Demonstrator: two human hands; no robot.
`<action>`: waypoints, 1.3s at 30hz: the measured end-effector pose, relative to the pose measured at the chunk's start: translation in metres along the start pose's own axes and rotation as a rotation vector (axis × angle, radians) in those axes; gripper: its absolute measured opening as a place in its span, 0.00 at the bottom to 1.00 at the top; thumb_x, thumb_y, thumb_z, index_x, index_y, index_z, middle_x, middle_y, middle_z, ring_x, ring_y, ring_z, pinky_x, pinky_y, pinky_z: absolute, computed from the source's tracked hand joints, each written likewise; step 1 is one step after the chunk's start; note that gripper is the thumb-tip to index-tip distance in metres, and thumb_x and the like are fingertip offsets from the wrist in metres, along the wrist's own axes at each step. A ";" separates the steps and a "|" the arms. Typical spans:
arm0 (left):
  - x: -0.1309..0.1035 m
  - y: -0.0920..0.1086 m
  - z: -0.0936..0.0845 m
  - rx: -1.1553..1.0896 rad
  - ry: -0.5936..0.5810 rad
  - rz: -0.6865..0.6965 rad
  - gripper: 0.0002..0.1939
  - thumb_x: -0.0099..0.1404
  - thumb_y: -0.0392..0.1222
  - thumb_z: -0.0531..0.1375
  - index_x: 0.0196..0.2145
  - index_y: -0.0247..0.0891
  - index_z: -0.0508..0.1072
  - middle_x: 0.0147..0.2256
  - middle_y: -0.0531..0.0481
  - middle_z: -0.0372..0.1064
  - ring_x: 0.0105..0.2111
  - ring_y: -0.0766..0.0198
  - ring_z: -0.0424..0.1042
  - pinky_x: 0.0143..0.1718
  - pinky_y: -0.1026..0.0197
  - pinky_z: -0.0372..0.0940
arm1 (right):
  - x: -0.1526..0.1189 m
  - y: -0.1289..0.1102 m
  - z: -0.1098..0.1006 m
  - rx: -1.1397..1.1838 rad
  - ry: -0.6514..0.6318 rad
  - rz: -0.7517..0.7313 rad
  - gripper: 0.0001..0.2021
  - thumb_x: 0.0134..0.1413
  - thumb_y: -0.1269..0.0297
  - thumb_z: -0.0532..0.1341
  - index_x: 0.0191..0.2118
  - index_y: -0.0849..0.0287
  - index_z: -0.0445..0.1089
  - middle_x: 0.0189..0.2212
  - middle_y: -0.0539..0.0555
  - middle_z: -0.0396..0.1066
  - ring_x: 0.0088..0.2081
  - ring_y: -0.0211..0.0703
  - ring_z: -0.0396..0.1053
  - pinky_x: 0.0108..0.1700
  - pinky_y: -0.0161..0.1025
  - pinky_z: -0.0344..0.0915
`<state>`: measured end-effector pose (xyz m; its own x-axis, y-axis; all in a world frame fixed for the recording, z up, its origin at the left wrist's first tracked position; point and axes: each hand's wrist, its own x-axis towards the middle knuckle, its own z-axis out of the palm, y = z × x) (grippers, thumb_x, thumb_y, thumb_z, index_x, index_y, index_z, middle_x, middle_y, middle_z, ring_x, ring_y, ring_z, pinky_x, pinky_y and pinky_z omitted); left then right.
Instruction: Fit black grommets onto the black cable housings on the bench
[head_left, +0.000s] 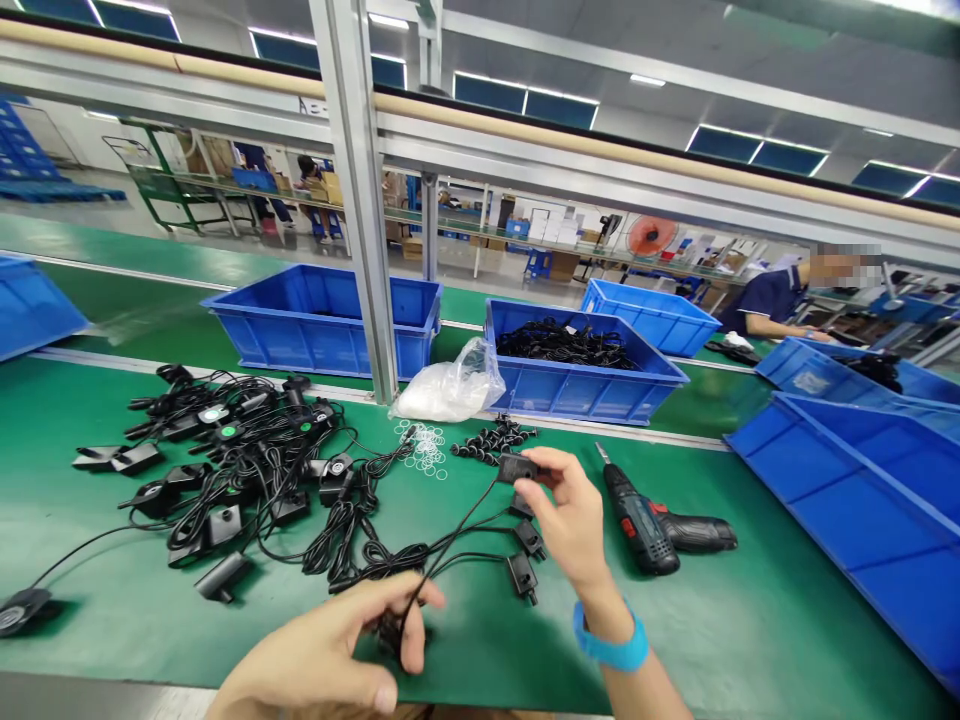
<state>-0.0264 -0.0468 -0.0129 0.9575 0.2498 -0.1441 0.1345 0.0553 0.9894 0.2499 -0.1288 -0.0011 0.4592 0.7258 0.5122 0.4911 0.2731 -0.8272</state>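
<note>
My right hand pinches a small black box-shaped device between thumb and fingers, above the green bench. A black cable trails from it down to my left hand. There the cable passes between the curled fingers, with the thumb held apart; a dark bundle beneath these fingers is partly hidden. Just left of my right wrist, more small black devices with cables lie on the bench. To the right of that hand rests a black and red cordless screwdriver.
A tangle of black cabled devices covers the bench's left side. Clear rings, small black parts and a plastic bag lie behind my hands. Blue bins line the back; another bin stands right. A co-worker sits beyond.
</note>
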 end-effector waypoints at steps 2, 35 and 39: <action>-0.002 -0.006 -0.010 -0.117 0.095 0.048 0.40 0.59 0.54 0.70 0.65 0.46 0.61 0.43 0.45 0.72 0.38 0.60 0.70 0.44 0.55 0.69 | 0.017 0.031 -0.004 -0.003 -0.062 0.105 0.13 0.58 0.56 0.66 0.46 0.55 0.71 0.41 0.55 0.76 0.41 0.46 0.76 0.44 0.43 0.74; -0.002 -0.058 -0.001 1.073 0.603 0.002 0.48 0.56 0.52 0.73 0.68 0.49 0.55 0.61 0.38 0.62 0.59 0.43 0.63 0.59 0.43 0.63 | 0.051 0.150 -0.013 -0.567 -0.393 0.055 0.12 0.55 0.58 0.55 0.41 0.55 0.71 0.41 0.57 0.73 0.37 0.49 0.73 0.42 0.47 0.68; -0.014 -0.045 -0.018 0.998 0.863 0.044 0.18 0.72 0.45 0.58 0.58 0.44 0.68 0.51 0.42 0.69 0.50 0.52 0.70 0.52 0.50 0.68 | 0.049 0.155 -0.026 -0.600 -0.327 0.075 0.14 0.51 0.52 0.55 0.36 0.55 0.70 0.34 0.57 0.74 0.32 0.51 0.73 0.37 0.48 0.68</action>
<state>-0.0507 -0.0351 -0.0558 0.5465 0.7857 0.2898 0.5924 -0.6074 0.5293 0.3680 -0.0670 -0.0986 0.3074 0.9081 0.2844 0.8351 -0.1142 -0.5381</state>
